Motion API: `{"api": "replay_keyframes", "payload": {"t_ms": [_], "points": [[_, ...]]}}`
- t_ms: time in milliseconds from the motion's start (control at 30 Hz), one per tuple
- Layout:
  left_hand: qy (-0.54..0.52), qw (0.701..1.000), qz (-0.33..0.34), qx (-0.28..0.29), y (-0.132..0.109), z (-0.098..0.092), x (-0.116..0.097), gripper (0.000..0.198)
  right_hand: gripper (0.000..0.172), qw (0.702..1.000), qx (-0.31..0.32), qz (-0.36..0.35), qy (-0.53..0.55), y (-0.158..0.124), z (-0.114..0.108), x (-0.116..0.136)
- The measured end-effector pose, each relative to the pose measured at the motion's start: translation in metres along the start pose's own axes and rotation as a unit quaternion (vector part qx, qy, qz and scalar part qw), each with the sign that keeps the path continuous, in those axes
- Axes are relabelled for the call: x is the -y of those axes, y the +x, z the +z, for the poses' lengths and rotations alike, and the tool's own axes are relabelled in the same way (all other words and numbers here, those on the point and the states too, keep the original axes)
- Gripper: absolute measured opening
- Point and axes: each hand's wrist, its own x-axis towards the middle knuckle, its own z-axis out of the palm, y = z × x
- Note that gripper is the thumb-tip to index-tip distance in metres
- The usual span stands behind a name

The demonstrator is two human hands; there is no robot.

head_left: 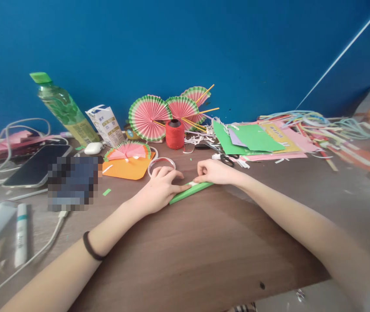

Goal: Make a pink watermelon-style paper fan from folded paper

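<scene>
A narrow green folded paper strip [191,193] lies slantwise on the table in front of me. My left hand [162,189] holds down its left part, with the thumb along the top and the other fingers bent over the table. A small white patch [192,183] shows on the strip between my hands. My right hand [215,172] is closed in a pinch at this patch, touching the strip's far side; what its fingertips hold, if anything, is too small to make out. Just behind my left hand lies a roll of tape [174,163].
Pleated pink-and-green paper fans [149,113] and a red thread spool [175,135] stand by the blue wall. Coloured paper sheets [253,139] and scissors [227,160] lie behind my right hand. Left are a bottle [69,110], carton [106,125], phone [38,164], cable [50,242] and marker [21,236].
</scene>
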Motion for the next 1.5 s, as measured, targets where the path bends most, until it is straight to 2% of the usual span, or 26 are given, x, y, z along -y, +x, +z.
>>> {"api": "replay_keyframes", "payload": {"t_ms": [133,267,367,467,533,667,833,900,967,1033,1100,1233,1367,1500], "points": [[0.022,1.0,0.019,-0.003,-0.001,0.001,0.0,0.041,0.019,0.998,0.038,0.0,0.041,0.0,-0.006,0.002],[-0.005,1.0,0.012,0.012,0.001,-0.002,-0.001,0.038,0.016,0.998,0.037,0.002,0.052,-0.002,-0.008,0.002],[-0.045,0.999,-0.03,0.001,0.003,-0.008,0.001,0.031,0.026,0.999,0.022,0.002,0.032,-0.002,-0.005,0.002],[-0.031,0.992,-0.121,-0.03,0.002,-0.012,0.009,0.024,0.038,1.0,0.003,0.003,-0.01,-0.002,-0.003,0.003],[-0.001,0.984,-0.176,-0.033,0.0,-0.013,0.016,0.024,0.04,1.0,-0.007,-0.005,-0.029,-0.002,0.0,0.004],[0.007,0.986,-0.166,-0.009,-0.002,-0.012,0.025,0.012,0.036,0.999,-0.01,-0.005,-0.04,-0.006,0.009,0.012],[-0.1,0.979,-0.179,-0.013,0.002,-0.019,0.013,0.013,0.03,0.998,-0.052,-0.017,0.02,-0.014,0.024,0.028],[-0.182,0.964,-0.191,-0.029,0.003,-0.023,0.007,0.012,0.02,0.989,-0.122,-0.047,0.067,-0.016,0.029,0.032],[-0.257,0.944,-0.2,-0.047,0.003,-0.024,0.003,0.012,0.012,0.966,-0.205,-0.11,0.11,-0.017,0.032,0.034],[-0.314,0.925,-0.206,-0.061,0.003,-0.024,0.001,0.014,0.02,0.941,-0.251,-0.183,0.138,-0.017,0.035,0.035],[-0.362,0.905,-0.211,-0.067,0.004,-0.023,-0.001,0.016,0.031,0.928,-0.257,-0.227,0.144,-0.018,0.038,0.034],[-0.419,0.88,-0.216,-0.05,0.005,-0.02,-0.003,0.02,0.043,0.932,-0.246,-0.228,0.14,-0.018,0.042,0.033],[-0.435,0.883,-0.173,-0.041,0.005,-0.016,-0.001,0.018,0.04,0.93,-0.246,-0.229,0.147,-0.016,0.042,0.032],[-0.454,0.874,-0.168,-0.046,0.004,-0.011,0.002,0.015,0.035,0.925,-0.24,-0.243,0.167,-0.017,0.039,0.032]]}}
